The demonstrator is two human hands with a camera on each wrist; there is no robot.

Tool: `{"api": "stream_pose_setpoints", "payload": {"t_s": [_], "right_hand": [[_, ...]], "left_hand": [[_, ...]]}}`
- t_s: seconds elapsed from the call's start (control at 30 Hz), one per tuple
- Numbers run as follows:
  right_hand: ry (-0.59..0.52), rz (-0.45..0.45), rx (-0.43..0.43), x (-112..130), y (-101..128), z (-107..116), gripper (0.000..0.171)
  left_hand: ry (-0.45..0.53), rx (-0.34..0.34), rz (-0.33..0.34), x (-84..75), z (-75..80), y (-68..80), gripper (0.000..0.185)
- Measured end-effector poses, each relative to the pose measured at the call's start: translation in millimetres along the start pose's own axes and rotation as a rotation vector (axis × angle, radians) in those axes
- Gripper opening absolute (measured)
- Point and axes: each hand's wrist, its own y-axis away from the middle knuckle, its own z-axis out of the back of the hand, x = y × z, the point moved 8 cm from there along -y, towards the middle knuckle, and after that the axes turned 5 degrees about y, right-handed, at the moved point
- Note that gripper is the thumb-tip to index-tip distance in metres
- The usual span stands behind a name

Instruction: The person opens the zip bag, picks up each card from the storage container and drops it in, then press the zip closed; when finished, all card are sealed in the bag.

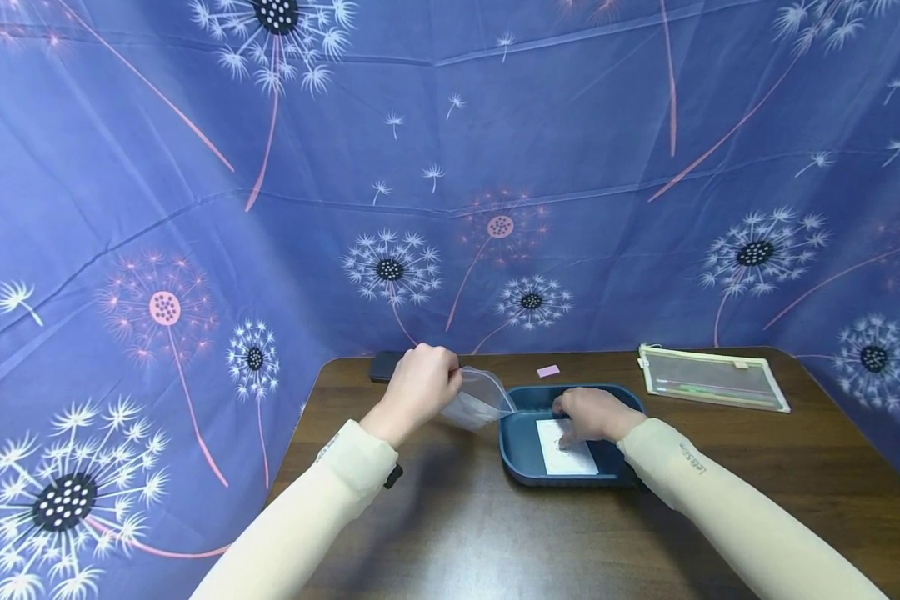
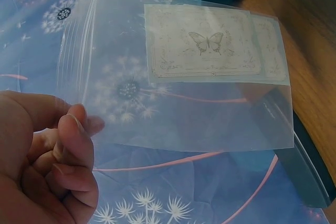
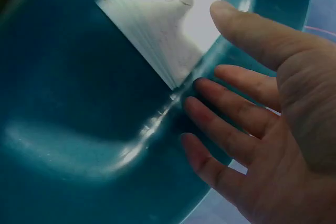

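Note:
My left hand (image 1: 420, 385) (image 2: 50, 156) pinches a clear zip bag (image 1: 480, 398) (image 2: 178, 77) by its edge and holds it above the table, left of a dark blue tray (image 1: 521, 454) (image 3: 79, 145). A card with a butterfly print (image 2: 202, 40) shows inside the bag. My right hand (image 1: 592, 414) (image 3: 262, 119) reaches into the tray, its fingers straight over a stack of white cards (image 1: 566, 458) (image 3: 157, 30) that lies on the tray's floor.
A brown table (image 1: 495, 542) is walled by a blue dandelion-print cloth (image 1: 450, 167). A mesh zip pouch (image 1: 712, 377) lies at the back right, a small pink slip (image 1: 548, 371) behind the tray, a dark phone (image 1: 385, 365) at the back left.

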Motion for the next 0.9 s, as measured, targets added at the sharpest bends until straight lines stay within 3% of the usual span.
{"api": "stream_pose_setpoints", "payload": {"t_s": [0.17, 0.27, 0.9], "right_hand": [[0.076, 0.009, 0.018, 4.9, 3.9, -8.8, 0.081], [0.118, 0.017, 0.008, 7.0, 5.7, -12.5, 0.088], [0.178, 0.048, -0.119, 7.2, 12.3, -10.1, 0.079]], "left_hand": [[-0.004, 0.003, -0.002, -1.8, 1.0, -0.1, 0.046], [0.001, 0.006, -0.002, -2.7, 1.7, -0.2, 0.046], [0.001, 0.019, 0.003, -2.5, 1.1, 0.2, 0.047]]}}
